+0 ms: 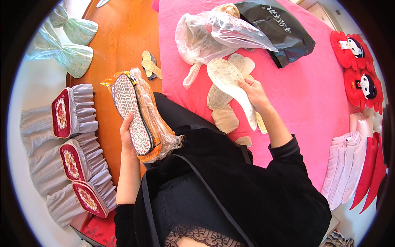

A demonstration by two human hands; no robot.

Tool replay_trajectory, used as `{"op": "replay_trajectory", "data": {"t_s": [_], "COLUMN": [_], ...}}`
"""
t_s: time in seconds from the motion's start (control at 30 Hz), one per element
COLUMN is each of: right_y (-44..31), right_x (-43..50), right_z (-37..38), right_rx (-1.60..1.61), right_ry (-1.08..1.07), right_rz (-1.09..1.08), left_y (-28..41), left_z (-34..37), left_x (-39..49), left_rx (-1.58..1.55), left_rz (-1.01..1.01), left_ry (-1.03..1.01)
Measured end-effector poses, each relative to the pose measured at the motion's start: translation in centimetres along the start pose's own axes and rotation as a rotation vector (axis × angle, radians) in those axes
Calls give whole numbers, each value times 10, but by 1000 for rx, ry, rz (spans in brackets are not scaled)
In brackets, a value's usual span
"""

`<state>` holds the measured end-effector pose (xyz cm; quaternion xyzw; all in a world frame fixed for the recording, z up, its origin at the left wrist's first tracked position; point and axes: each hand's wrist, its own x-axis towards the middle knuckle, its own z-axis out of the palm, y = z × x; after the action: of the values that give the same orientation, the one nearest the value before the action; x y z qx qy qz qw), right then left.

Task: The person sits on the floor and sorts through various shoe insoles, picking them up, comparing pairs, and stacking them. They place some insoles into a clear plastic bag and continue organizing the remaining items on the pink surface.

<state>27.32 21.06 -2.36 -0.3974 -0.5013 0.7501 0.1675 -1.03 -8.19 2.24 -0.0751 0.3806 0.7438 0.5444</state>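
Note:
My left hand point(128, 140) grips an insole with a black, red and white pattern point(129, 114) together with a clear plastic-wrapped package point(155, 114) that has orange parts. In my right hand point(253, 94) is a pale cloth insole point(225, 75), its wide end tilted up and its narrow end hanging down. Beneath it on the pink bedspread point(299, 102) lie more insoles, among them a greyish patterned one point(216, 98) and a small yellowish one point(261, 123). A folded beige cloth piece point(225, 119) rests beside my leg, and a small pale piece point(244, 141) lies lower down.
A clear plastic bag point(194, 38) and a black bag with writing point(282, 34) lie farther up the bed. Several loose insoles point(151, 65) are on the wooden floor point(123, 37). Covered seats with maroon cushions point(61, 112) line the left. Red doll cushions point(364, 86) and pink bedding point(341, 163) sit right.

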Motion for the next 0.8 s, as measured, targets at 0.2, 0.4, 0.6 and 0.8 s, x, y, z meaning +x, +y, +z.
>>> {"op": "replay_trajectory", "data": {"t_s": [0.2,0.4,0.6,0.8], "right_y": [-1,3,-20,6], "right_x": [-2,6,9,66], "right_z": [13,0,8,9], "right_rx": [80,-370,-1420,-1628], "right_ry": [-62,-200,-140,-129], "right_rz": [-74,-60,-349,-722], "left_y": [-1,-2,-2,-6], "left_z": [5,2,-4,2], "left_x": [-1,0,0,1], "left_rx": [-17,-25,-10,-11], "left_rz": [-20,-22,-28,-34], "left_ry": [14,15,22,31]}}
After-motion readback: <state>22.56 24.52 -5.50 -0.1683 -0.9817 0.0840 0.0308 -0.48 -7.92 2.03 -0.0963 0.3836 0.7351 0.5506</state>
